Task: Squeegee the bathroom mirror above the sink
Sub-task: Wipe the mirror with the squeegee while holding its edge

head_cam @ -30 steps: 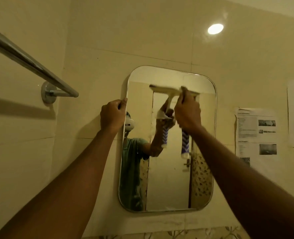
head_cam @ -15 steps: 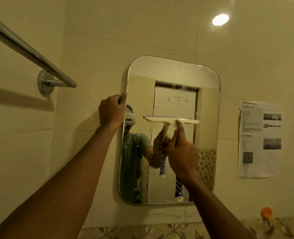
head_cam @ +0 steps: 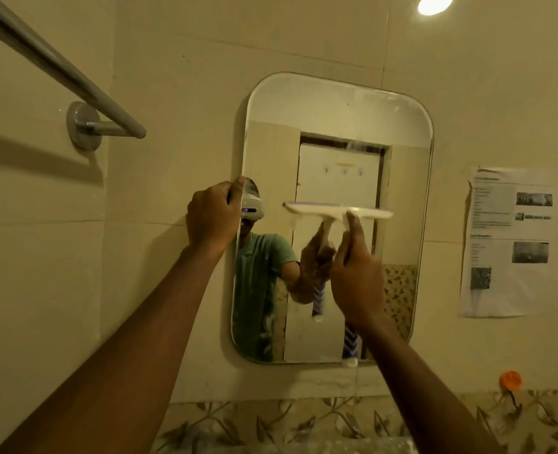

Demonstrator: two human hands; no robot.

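1. The mirror [head_cam: 336,113] hangs on the tiled wall, right of a towel rail [head_cam: 58,70] and left of a taped-up paper [head_cam: 510,240].
2. The left hand [head_cam: 212,217] is closed on the mirror's left edge at mid-height, fingers hooked round the rim, bracing it.
3. The right hand [head_cam: 357,280] is clamped on the handle of the squeegee [head_cam: 336,211], with one finger reaching up behind the blade; the striped handle end pokes out below the wrist.
4. The blade lies level against the glass at about mid-height, in the centre and right of the pane.
5. Progress, as a judgement: the pass looks roughly half done. The glass above the blade reads mostly clear, though a faint streak of droplets shows near the top centre.
6. Left to do: the lower half under the blade, and the lower left strip, where pale smears show.
7. The sink is out of view.
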